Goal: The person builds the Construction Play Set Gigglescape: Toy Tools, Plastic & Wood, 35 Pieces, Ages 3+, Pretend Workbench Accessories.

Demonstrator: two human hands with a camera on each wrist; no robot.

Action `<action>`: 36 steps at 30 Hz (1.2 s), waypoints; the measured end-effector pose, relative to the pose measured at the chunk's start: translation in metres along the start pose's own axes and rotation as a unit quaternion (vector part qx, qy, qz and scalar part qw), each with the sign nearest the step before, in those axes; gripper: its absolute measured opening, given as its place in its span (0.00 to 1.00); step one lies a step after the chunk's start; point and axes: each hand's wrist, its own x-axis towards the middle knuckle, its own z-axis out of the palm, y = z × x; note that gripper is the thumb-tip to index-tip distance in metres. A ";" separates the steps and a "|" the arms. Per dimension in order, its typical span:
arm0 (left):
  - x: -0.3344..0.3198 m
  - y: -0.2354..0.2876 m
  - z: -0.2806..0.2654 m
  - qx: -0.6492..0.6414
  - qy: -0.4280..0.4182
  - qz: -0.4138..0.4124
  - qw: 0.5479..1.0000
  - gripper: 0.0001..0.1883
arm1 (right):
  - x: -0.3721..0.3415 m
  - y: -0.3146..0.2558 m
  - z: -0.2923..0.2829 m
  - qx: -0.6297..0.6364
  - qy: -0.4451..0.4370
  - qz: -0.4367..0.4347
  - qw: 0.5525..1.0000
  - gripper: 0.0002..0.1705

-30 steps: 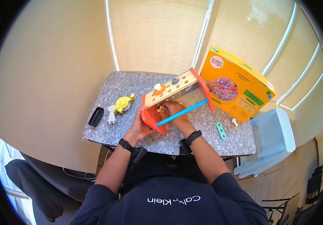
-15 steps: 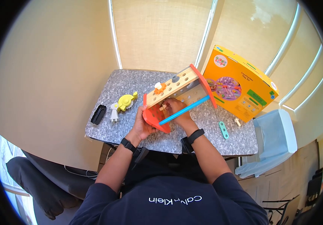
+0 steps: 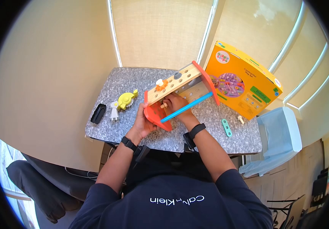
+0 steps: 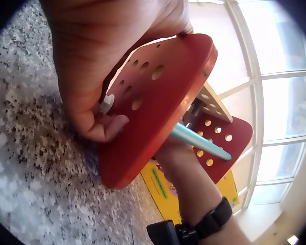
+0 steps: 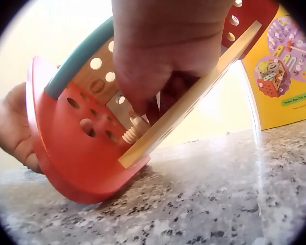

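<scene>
A wooden toy toolbox with red, hole-drilled end panels is held tilted over the table. My left hand grips its near left end panel, thumb at the top edge. Fingers of that hand curl at the panel's outer face, next to a small whitish piece. Reaching inside the box under the blue bar, my right hand pinches a pale wooden toy screw. Its threaded end points toward the red panel. An orange gear with a white bolt sits on the perforated wooden side.
On the left of the speckled table lie a yellow-green toy saw with a grey-white end and a black case. To the right are a teal strip with holes, a small cream screw and a yellow product box.
My right hand stays inside the toolbox with the screw, whose angle has shifted slightly. My left hand keeps its grip on the red panel. The head view has shifted a little.
</scene>
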 end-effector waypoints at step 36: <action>0.005 -0.002 0.001 0.014 0.008 -0.004 1.000 0.44 | -0.001 0.019 0.003 0.017 -0.025 -0.032 0.999 0.07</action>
